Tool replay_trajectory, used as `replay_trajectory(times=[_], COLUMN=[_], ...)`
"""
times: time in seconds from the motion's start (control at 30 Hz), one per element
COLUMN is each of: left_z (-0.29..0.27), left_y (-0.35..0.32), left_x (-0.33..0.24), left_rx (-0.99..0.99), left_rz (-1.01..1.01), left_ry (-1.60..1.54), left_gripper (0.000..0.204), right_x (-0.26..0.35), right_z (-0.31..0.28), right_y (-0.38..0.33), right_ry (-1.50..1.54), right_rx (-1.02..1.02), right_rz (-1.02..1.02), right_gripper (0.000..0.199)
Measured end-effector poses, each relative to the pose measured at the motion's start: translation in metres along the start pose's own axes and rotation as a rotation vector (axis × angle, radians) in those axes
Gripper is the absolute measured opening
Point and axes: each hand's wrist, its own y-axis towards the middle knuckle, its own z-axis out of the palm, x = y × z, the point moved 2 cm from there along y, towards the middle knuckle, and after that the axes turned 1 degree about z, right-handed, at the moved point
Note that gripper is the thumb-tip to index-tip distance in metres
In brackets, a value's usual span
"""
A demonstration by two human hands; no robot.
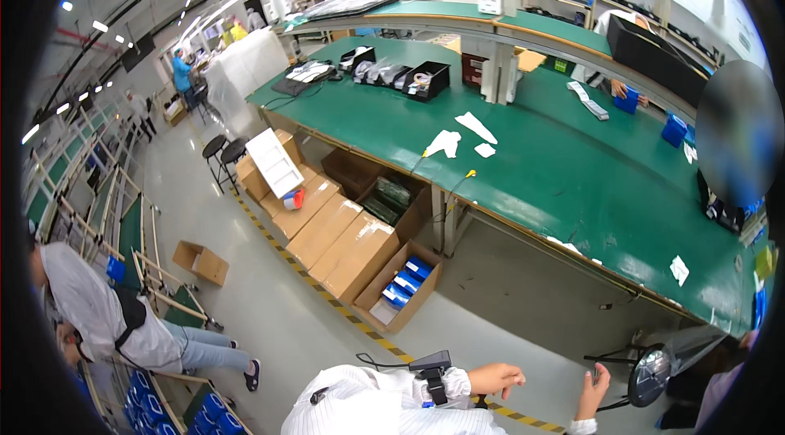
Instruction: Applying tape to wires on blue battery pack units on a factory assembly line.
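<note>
Monitoring remotely, I'm seeing the left hand (497, 380) and right hand (594, 392) hovering, fingers loosely curled, apparently empty. A round stool (652, 375) is standing near the right; a careless swing might topple it.

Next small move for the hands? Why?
Probably ease the left hand toward the open carton on the floor, ahead and to its left. Neither it nor the right hand visibly holds anything, and the carton's blue packs lie uncovered, so they look easy to get at.
</note>
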Motion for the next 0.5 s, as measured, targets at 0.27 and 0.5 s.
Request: replay_trajectory(times=[0.27,0.5], left_z=[-0.017,0.073], left_y=[0.086,0.161], left_x=[0.049,0.065], left_rx=[-0.196,-0.584], left_rz=[-0.202,-0.443], left_ry=[0.035,-0.110], left_gripper=[0.035,0.027], right_x=[-0.232,-0.558], right_z=[-0.049,-0.151], right_y=[0.082,0.096], right_ry=[-0.016,0.203], right_rx=[0.015,-0.356], right_rz=[0.281,0.870], right_gripper=[0.026,0.046])
